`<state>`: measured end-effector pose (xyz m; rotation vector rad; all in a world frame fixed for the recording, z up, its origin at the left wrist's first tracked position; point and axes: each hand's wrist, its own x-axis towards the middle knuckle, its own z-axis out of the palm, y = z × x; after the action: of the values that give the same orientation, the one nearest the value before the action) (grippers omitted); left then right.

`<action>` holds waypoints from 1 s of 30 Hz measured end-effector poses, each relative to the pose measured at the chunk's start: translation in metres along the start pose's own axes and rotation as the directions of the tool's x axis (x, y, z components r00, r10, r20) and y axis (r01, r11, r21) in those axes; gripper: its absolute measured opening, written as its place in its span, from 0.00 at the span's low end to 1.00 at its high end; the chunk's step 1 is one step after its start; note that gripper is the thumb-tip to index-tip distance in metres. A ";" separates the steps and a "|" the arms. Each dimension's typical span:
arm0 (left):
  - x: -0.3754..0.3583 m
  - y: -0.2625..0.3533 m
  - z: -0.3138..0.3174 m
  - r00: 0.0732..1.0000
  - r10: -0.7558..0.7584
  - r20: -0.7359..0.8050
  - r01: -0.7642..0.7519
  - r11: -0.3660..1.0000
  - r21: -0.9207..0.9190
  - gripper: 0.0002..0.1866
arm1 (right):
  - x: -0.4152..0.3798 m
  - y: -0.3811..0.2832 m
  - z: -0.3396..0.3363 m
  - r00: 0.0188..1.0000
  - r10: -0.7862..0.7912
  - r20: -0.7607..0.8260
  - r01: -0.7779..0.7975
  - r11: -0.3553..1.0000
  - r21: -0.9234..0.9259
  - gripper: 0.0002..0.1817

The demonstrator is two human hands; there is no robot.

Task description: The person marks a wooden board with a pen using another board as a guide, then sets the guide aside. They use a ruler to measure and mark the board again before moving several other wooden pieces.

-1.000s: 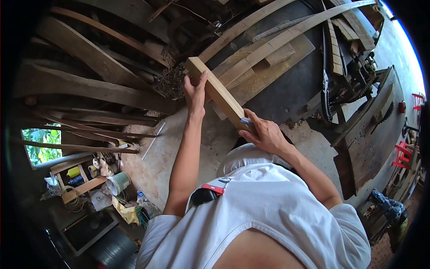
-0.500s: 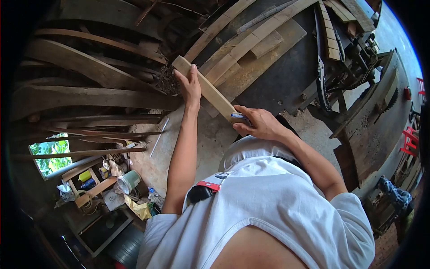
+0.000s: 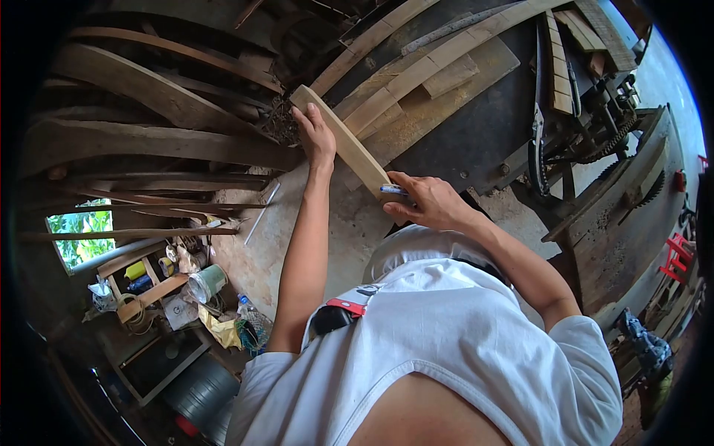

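Note:
A pale wooden board (image 3: 348,147) slants from upper left down toward my waist, its near end by my right hand. My left hand (image 3: 317,140) is closed on the board's left edge close to its far end, with fingertips on the wood. Held in my right hand (image 3: 433,202) is a blue-and-white pen (image 3: 394,189), lying across the near end of the board. The fingers of that hand curl round the pen and rest against the board. Its tip is too small to make out.
Ahead is a dark machine table (image 3: 476,119) bearing curved wooden pieces (image 3: 424,68) and sawdust. A toothed circular blade (image 3: 649,195) shows at the right. Long planks (image 3: 149,152) are stacked at the left, above a bucket (image 3: 208,282) and a plastic bottle (image 3: 253,312).
The view has shifted slightly, so the surroundings sit a little differently. The board's face shows a bit broader. Both hands keep nearly the same hold.

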<state>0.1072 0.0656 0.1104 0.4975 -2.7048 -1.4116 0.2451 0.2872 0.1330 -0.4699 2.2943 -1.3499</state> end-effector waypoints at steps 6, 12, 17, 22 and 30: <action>0.004 -0.005 0.001 0.999 0.042 0.001 -0.042 0.999 0.016 0.44 | 0.003 -0.001 0.004 1.000 0.002 0.021 -0.002 1.000 -0.006 0.32; 0.007 -0.006 0.001 0.998 0.068 0.007 -0.069 0.998 0.001 0.44 | 0.004 -0.002 -0.001 0.999 -0.018 0.037 0.020 0.998 -0.055 0.33; 0.007 -0.009 0.001 0.998 0.058 0.025 -0.057 0.998 -0.035 0.44 | 0.020 0.001 -0.019 0.980 -0.016 -0.196 0.055 0.979 0.197 0.21; 0.010 -0.016 0.007 0.997 0.073 -0.015 -0.074 0.996 -0.058 0.42 | 0.063 -0.012 -0.043 0.727 -0.192 -0.659 0.350 0.930 0.116 0.22; 0.014 -0.027 0.012 0.989 0.119 -0.093 -0.116 0.993 0.028 0.41 | 0.087 -0.007 -0.027 0.890 -0.013 -0.456 0.167 0.939 0.301 0.17</action>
<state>0.0986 0.0567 0.0799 0.3883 -2.6315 -1.2956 0.1575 0.2612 0.1338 -0.1633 2.3312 -2.0282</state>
